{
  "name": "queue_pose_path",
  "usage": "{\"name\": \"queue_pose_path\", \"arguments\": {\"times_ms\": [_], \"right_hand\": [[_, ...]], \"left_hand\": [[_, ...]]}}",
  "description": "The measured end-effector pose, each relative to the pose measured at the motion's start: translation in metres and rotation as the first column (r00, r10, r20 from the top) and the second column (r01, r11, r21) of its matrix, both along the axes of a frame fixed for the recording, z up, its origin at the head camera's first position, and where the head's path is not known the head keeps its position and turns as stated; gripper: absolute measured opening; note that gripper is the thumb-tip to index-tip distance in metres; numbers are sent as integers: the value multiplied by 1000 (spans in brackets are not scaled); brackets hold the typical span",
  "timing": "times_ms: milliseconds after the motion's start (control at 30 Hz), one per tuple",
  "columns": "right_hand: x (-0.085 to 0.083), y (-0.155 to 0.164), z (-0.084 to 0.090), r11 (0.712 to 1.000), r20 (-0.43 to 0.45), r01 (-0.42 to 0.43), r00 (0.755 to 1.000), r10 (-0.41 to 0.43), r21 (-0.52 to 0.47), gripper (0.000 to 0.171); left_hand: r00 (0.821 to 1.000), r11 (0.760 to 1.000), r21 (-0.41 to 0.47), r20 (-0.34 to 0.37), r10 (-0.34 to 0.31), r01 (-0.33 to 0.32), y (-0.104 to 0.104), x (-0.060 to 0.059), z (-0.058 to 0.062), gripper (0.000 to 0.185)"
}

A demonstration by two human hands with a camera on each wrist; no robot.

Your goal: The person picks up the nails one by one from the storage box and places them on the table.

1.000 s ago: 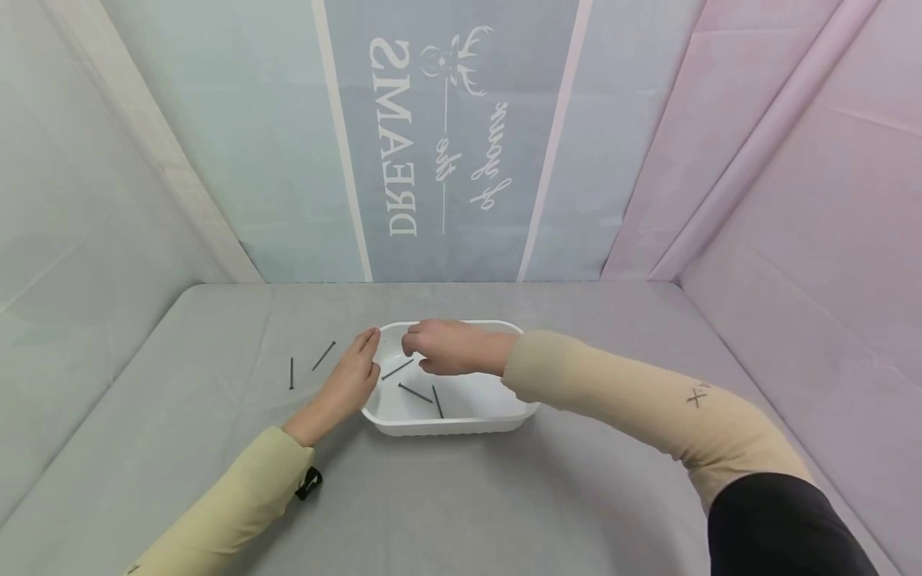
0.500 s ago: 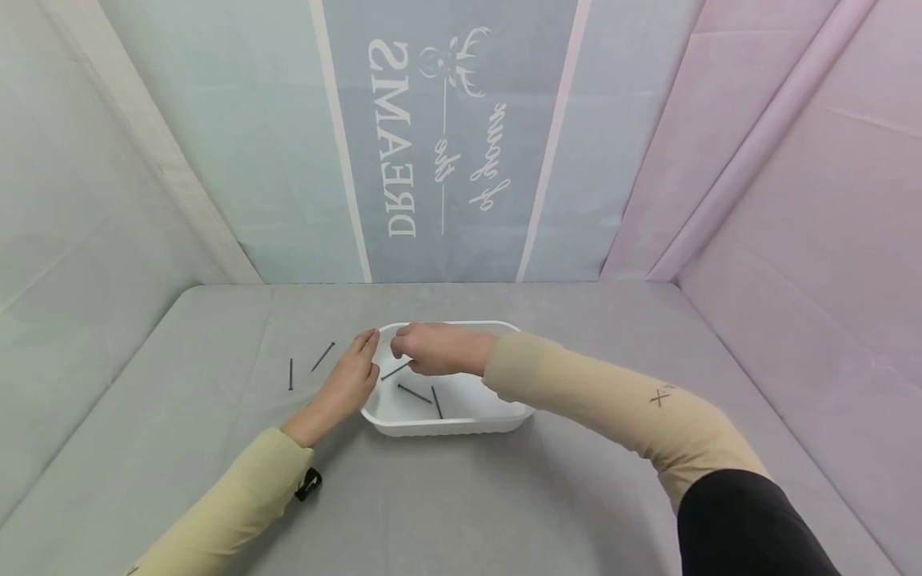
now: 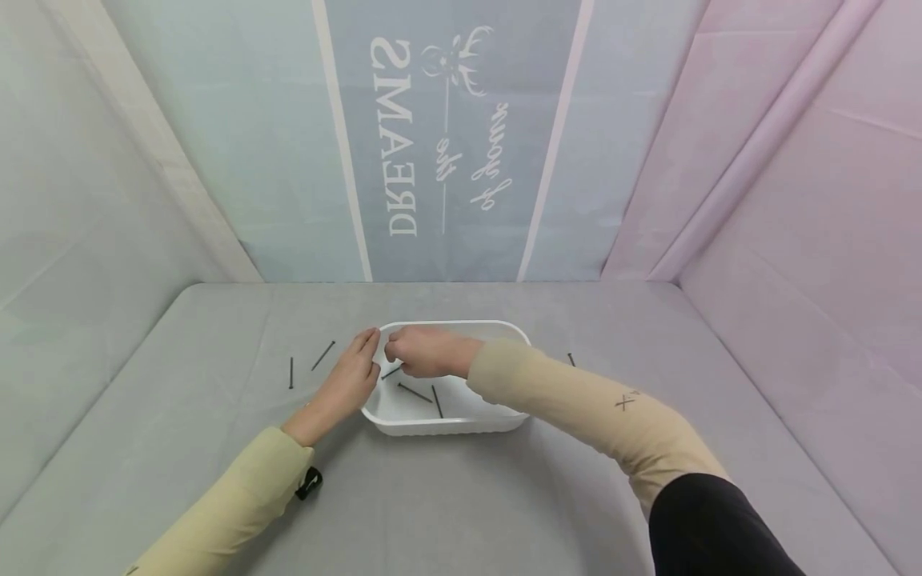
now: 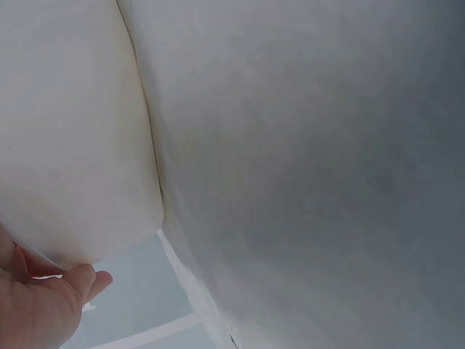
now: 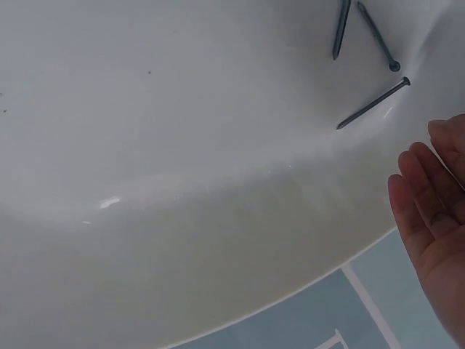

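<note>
A white plastic tray sits on the grey surface with three dark nails in it: one nail lies slanted, a second nail stands closer to the front wall, and the third nail is partly covered by my right hand in the head view. My left hand holds the tray's left rim, fingers along the edge and thumb at the inner side. Over the tray's left part hovers my right hand, its fingers loosely bent beside the nails and nothing visible between them in the right wrist view.
Left of the tray lie two more nails, an upright one and a slanted one. Another nail shows at the right, partly behind the right sleeve. Fabric walls enclose the back and sides.
My right hand has moved slightly left inside the tray, over the third nail. The right forearm shifted left, revealing the nail at the right. My left hand and the tray look about the same.
</note>
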State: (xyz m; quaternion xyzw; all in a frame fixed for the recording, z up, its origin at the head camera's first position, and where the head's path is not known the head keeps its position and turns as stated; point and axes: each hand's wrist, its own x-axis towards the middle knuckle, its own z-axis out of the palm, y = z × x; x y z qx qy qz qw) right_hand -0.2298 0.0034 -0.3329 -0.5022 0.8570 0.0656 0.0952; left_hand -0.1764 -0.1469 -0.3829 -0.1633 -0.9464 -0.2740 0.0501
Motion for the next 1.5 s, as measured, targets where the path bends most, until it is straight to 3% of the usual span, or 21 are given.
{"name": "queue_pose_path", "arguments": {"times_ms": [267, 600, 833, 1200, 1500], "right_hand": [[-5, -5, -13, 1000, -63, -15, 998, 16, 9, 30], [-6, -10, -23, 998, -59, -56, 997, 56, 10, 27], [-9, -13, -31, 999, -24, -43, 999, 43, 23, 25], [-11, -16, -37, 998, -74, -59, 995, 62, 32, 15], [-11, -18, -42, 999, -63, -13, 998, 16, 50, 14]], "left_hand": [[1000, 1000, -6, 0, 4, -4, 1, 0, 0, 49], [1000, 1000, -4, -12, 3, -3, 1, 0, 1, 49], [1000, 1000, 0, -19, -3, 3, 1, 1, 1, 49], [1000, 1000, -1, -16, -5, 5, 1, 2, 1, 48], [1000, 1000, -8, -20, -9, 9, 1, 2, 1, 48]]}}
